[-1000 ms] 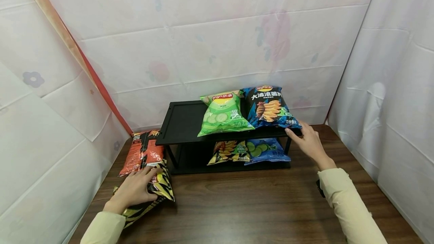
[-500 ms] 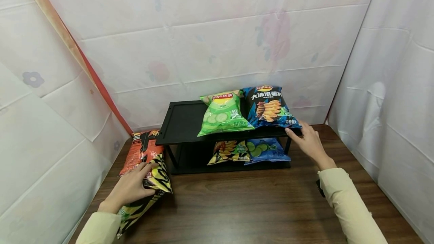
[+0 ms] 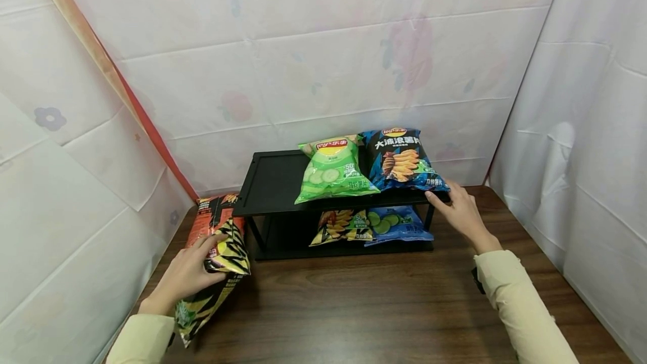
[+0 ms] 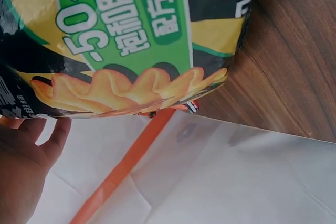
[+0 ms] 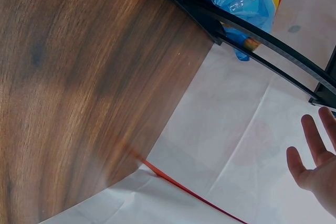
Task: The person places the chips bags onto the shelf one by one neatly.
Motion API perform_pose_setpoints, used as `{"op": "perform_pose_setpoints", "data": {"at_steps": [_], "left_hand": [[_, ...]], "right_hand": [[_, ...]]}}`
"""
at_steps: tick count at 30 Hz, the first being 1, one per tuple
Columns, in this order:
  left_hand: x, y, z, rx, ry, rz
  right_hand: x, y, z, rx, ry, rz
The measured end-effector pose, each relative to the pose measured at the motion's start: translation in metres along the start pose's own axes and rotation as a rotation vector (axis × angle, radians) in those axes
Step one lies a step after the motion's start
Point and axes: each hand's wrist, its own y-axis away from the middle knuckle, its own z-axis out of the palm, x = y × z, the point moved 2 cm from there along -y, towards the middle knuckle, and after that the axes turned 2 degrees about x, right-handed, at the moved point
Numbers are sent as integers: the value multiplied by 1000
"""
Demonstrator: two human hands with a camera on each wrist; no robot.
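My left hand (image 3: 184, 274) grips a black-and-yellow striped chip bag (image 3: 227, 251) at the left of the table, thumb on the near side and fingers over the top. That bag stands tilted and overlaps a red chip bag (image 3: 202, 218) behind it. In the left wrist view the printed face of the striped bag (image 4: 126, 40) fills the top. My right hand (image 3: 462, 215) is at the right front corner of a black two-tier shelf (image 3: 273, 178), fingertips right at its edge beside a dark blue chip bag (image 3: 399, 162). In the right wrist view its fingers look straight.
A green chip bag (image 3: 333, 170) lies next to the dark blue one on the upper tier. On the lower tier are a yellow-black chip bag (image 3: 343, 226) and a blue chip bag (image 3: 396, 224). White curtains (image 3: 323, 72) enclose the wooden table (image 3: 354, 308).
My left hand has drawn the striped chip bag to the left and turned it more upright, in front of the red bag. My right hand and the shelf have stayed put.
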Motion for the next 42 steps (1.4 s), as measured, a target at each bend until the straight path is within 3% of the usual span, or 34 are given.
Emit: {"op": "perform_pose_setpoints", "data": {"at_steps": [20, 36, 42], "left_hand": [[-8, -8, -22, 201, 125, -14], [0, -18, -44, 246, 194, -70], [2, -23, -57, 293, 211, -65]], "right_hand": [[-1, -1, -1, 0, -3, -2], [0, 0, 0, 11, 2, -10], [0, -1, 0, 18, 7, -17]]}}
